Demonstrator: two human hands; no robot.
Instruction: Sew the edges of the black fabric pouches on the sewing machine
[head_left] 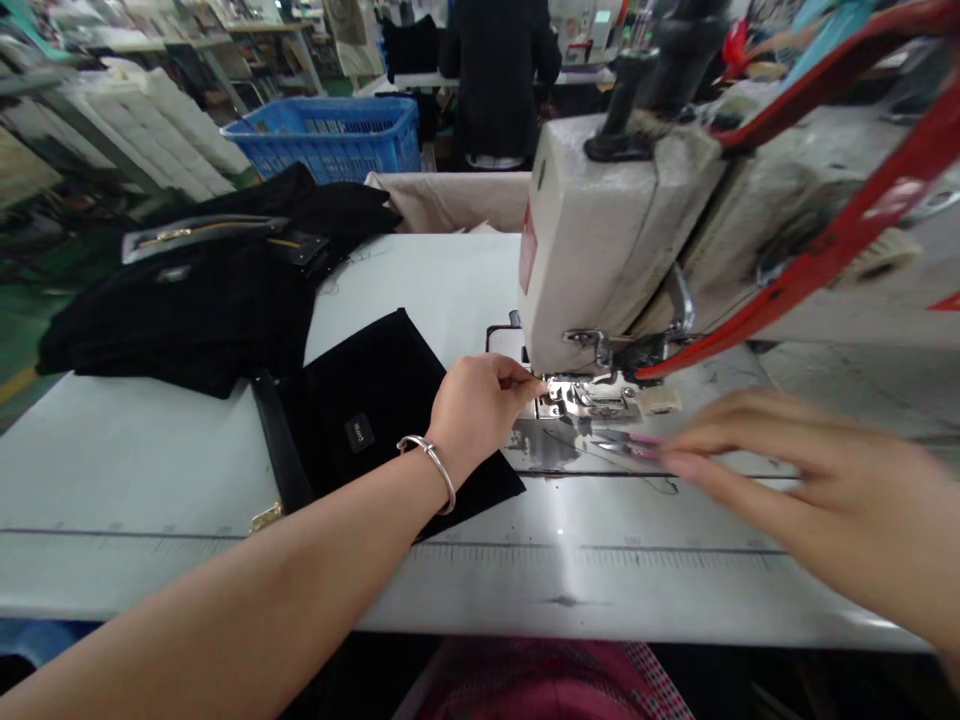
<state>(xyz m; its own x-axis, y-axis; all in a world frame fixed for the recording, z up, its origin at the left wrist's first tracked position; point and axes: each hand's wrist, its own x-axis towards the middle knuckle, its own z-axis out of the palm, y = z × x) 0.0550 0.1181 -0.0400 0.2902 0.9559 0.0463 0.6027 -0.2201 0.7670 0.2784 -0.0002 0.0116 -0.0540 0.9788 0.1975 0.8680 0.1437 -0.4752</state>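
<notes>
My left hand [480, 405], with a silver bangle at its wrist, reaches over a black fabric piece [360, 400] to the sewing machine's needle area. Its thumb and forefinger are pinched together beside the metal presser foot [577, 395]; whatever they hold is too small to make out. My right hand [795, 480], blurred by motion, grips pink-handled thread snips [626, 445]. Their metal blades point left, just in front of the needle plate. The black piece lies flat on the table left of the foot and bears a small dark label [359, 432].
The white sewing machine head [607, 230] and a red curved bar [817, 250] rise at the right. Black bags with zips [195, 300] are piled on the left of the table [150, 450]. Behind stand a blue crate [330, 140] and a person in dark clothing [499, 80].
</notes>
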